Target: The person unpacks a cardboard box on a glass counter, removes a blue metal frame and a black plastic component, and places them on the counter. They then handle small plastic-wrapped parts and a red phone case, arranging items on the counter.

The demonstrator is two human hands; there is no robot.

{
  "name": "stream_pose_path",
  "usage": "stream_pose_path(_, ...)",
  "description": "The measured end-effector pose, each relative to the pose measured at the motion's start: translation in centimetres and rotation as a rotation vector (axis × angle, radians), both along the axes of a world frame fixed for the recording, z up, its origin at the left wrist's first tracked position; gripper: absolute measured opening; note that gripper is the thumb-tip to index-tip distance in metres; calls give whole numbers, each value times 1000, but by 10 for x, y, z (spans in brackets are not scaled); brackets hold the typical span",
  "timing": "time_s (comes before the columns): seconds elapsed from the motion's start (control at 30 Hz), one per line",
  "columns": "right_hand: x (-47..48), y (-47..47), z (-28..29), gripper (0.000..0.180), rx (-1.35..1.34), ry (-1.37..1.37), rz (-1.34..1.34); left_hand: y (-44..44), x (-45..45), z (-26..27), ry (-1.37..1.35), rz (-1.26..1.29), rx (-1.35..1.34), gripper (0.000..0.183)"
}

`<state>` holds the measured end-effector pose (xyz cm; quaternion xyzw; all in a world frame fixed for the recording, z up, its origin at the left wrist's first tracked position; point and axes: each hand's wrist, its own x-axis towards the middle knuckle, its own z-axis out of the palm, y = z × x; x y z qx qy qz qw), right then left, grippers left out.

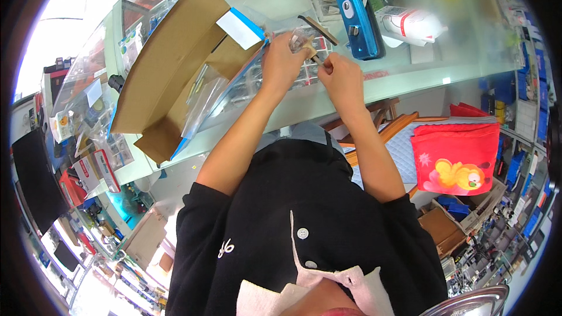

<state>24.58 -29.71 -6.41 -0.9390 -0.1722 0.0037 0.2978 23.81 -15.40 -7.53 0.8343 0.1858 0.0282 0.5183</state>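
My left hand is closed on a small beige piece with clear plastic around it. My right hand, just to its right, pinches a short metal rod-like part that meets the beige piece. Behind the hands a thin dark and tan strip lies at a slant. A long glossy blue panel, like a door lock plate with a knob, lies at the right. Left of my hands, an open cardboard box with blue outer edges holds clear plastic bags.
The glass counter has compartments of small parts under its top. A white package with red print lies beyond the blue panel. A red cloth with a cartoon figure hangs over a wooden chair at the right. Stocked shelves stand beyond.
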Motion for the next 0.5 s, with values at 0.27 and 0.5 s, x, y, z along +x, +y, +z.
stream_pose_path(0.27, -2, 1, -4, 16, 478, 330, -165, 3, -2, -2, 12, 0, -66, 29)
stream_pose_path(0.5, 5, 9, -8, 17, 362, 152, -67, 0, -3, -3, 36, 49, -44, 34)
